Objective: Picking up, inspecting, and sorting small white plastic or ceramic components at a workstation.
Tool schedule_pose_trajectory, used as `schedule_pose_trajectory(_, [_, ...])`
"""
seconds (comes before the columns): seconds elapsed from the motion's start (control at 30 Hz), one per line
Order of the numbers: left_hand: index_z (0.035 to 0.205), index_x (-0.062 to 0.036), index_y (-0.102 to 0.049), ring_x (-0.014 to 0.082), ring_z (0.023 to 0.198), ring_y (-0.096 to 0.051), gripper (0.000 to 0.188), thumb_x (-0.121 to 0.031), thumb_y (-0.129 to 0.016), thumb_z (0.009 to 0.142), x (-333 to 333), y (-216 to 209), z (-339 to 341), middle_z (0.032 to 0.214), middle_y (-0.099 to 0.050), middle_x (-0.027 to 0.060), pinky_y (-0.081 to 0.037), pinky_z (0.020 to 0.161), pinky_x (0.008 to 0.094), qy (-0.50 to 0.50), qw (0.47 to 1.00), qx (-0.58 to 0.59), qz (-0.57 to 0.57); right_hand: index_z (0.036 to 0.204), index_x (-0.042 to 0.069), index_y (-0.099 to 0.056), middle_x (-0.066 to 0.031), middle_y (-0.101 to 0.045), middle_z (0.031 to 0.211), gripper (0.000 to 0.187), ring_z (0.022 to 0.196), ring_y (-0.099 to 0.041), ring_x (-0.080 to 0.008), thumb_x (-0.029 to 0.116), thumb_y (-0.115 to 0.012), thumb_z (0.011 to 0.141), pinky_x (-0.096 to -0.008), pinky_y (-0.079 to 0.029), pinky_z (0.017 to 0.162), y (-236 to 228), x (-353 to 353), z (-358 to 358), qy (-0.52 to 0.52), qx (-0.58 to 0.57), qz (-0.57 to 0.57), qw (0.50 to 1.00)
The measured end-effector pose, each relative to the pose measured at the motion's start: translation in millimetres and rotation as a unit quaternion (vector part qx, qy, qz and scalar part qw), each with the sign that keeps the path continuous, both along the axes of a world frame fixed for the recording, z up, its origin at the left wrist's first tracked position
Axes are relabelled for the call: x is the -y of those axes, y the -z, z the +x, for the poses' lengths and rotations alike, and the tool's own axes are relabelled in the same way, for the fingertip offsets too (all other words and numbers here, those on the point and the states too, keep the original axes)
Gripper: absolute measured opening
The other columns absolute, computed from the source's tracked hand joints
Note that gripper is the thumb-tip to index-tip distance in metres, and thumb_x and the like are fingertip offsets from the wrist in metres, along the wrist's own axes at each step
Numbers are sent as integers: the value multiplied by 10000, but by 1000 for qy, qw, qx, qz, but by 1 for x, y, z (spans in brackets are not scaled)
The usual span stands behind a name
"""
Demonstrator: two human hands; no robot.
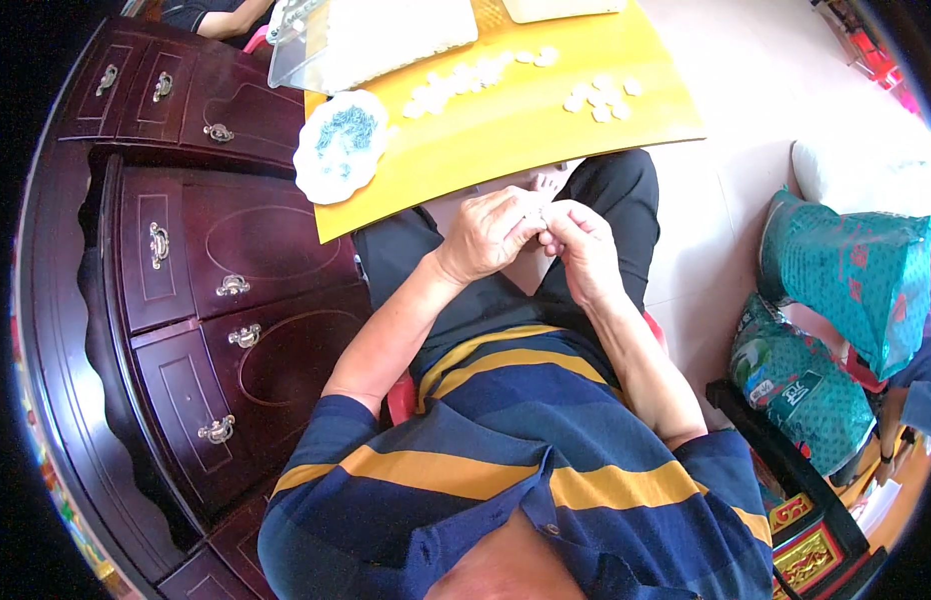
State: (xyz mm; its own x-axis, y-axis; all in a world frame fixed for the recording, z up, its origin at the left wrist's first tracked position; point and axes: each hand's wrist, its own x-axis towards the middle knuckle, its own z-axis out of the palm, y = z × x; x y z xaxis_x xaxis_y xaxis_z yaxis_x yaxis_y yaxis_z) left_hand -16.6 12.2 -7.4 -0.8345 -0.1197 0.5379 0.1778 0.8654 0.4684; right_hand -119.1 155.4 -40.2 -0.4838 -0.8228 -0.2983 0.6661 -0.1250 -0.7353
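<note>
My left hand and my right hand meet above my lap, just off the near edge of the yellow table. Both are closed, thumbs and fingers pinched together at the same spot. Something small and pale seems to sit between the fingertips, too small to name. On the table lie small round whitish pieces: a loose row toward the middle and a separate cluster to the right. A white scalloped dish holding many tiny dark bluish bits stands at the table's left corner.
A clear plastic box and a white tray stand at the far left of the table. Dark wooden drawers line my left. Teal sacks stand at right. Part of another person's arm shows far left.
</note>
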Motion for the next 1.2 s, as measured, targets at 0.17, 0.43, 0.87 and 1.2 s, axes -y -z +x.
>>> schedule_pose_trajectory(0.17, [995, 9, -686, 304, 833, -726, 152, -133, -702, 942, -1, 2, -2, 939, -724, 150, -577, 741, 367, -11, 1000, 3, 24, 956, 56, -688, 15, -651, 801, 123, 683, -554, -46, 152, -634, 1012, -193, -467, 650, 1, -1, -1, -2, 2, 2, 1000])
schedule_pose_trajectory(0.43, [956, -35, -699, 281, 836, -708, 73, -79, -683, 899, 1, 3, -5, 944, -697, 109, -585, 720, 368, -15, 999, -7, 31, 966, 54, -689, 13, -650, 799, 122, 681, -563, -49, 159, -644, 1009, -195, -470, 648, 1, 0, -3, 4, 17, 0, 1000])
schedule_pose_trajectory(0.87, [1230, -30, -645, 363, 947, -679, 422, -285, -718, 902, 46, -8, 23, 1087, -688, 165, -545, 843, 442, -317, 945, 84, 20, 949, 37, -710, 24, -619, 749, 139, 663, -511, -53, 166, -675, 991, -205, -406, 640, -22, 0, -30, 106, -190, 67, 974])
schedule_pose_trajectory(1.2, [1519, -8, -405, 506, 1453, -318, 728, -394, -655, 955, 75, 20, 36, 1562, -320, 345, -320, 1184, 540, -354, 923, 152, -13, 892, 36, -662, 78, -527, 708, 196, 655, -421, -9, 194, -668, 1009, -199, -331, 586, -19, 29, -112, 121, -471, 146, 862])
